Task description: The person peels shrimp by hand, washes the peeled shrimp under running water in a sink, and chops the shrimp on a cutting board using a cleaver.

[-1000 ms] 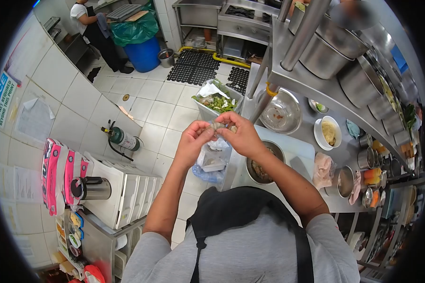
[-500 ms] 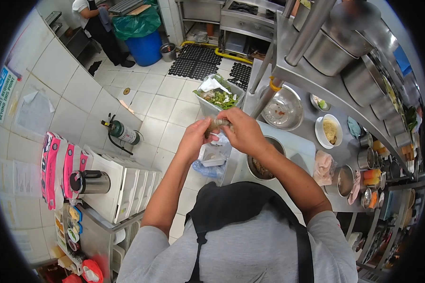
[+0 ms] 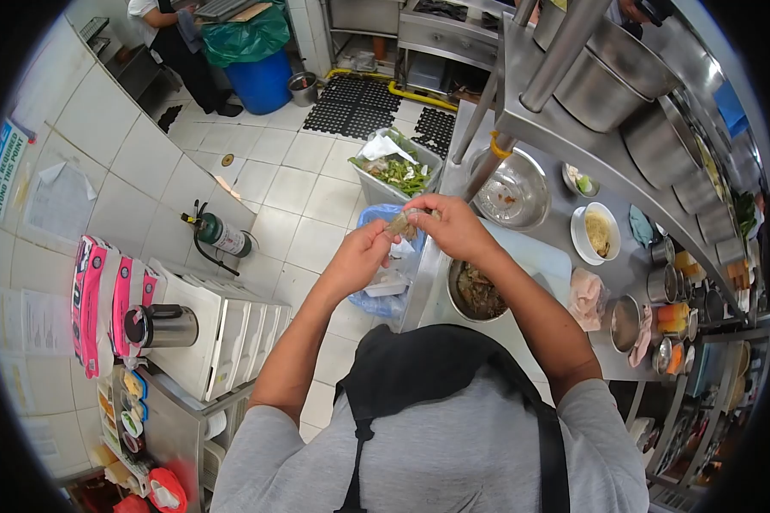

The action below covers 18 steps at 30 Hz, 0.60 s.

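A greyish, partly see-through shrimp is pinched between the fingertips of both my hands. My left hand is closed on its left end, and my right hand grips it from the right with thumb and forefinger. Below the hands is a bin lined with blue plastic, holding a white container. A steel bowl of greyish-brown pieces, which look like more shrimp, sits on a white cutting board, partly behind my right forearm.
A large steel bowl and a white bowl of noodles stand on the steel counter. A shelf post rises near my right hand. A bin of green scraps stands ahead. A co-worker is at the far left.
My left hand has shifted slightly down and right. My right hand has turned, with its fingers now more closely pinched. More of the shrimp bowl and the lined bin shows.
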Motion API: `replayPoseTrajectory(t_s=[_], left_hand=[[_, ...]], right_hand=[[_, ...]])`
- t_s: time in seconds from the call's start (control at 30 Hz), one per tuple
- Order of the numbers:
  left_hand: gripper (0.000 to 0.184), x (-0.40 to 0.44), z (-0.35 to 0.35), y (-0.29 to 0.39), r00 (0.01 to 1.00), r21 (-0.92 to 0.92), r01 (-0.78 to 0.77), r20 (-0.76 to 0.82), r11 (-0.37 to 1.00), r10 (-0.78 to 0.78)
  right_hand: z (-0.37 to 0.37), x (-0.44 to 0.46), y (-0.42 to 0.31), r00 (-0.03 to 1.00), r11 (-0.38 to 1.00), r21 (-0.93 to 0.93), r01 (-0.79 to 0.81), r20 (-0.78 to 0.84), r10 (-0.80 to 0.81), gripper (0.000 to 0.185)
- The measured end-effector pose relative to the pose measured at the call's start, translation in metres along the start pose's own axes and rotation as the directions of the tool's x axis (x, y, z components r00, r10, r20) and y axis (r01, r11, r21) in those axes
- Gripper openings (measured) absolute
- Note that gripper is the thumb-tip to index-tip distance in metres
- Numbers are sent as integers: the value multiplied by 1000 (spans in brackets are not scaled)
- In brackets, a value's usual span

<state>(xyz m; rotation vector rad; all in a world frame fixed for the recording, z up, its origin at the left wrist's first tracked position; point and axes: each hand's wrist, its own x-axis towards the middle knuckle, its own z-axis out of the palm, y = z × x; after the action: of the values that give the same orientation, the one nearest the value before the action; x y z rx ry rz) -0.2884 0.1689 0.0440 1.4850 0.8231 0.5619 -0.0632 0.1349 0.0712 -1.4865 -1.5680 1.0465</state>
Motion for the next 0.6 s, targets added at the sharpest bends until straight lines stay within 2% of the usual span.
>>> replayPoseTrajectory(t_s=[0.17,0.27,0.37,0.47,0.53,0.57,0.6], left_hand=[[25,-1,1,4,998,191,67,4,979,-69],[23,10,0,-22,991,413,-118,-12,903,135],[25,14,0,-20,982,522,-133,-46,843,183],[27,22,2,-33,971,485,-135,-109,864,213],[28,22,4,-39,990,126,-35,-134,991,52],[28,22,6,-41,992,-64,22,-121,998,-30],[28,23,6,-40,991,-126,48,-115,991,-63]], right_hand=[[3,-4,-8,995,972,-221,74,-49,-87,21],[7,-12,-15,976,911,-373,173,-56,-208,20],[12,-19,-29,946,835,-477,274,-24,-324,22],[17,-25,-32,891,771,-511,379,-23,-453,25],[14,-21,-23,899,803,-491,337,-85,-430,24],[13,-20,-18,902,819,-480,315,-118,-416,24],[14,-21,-17,901,819,-484,309,-127,-415,24]])
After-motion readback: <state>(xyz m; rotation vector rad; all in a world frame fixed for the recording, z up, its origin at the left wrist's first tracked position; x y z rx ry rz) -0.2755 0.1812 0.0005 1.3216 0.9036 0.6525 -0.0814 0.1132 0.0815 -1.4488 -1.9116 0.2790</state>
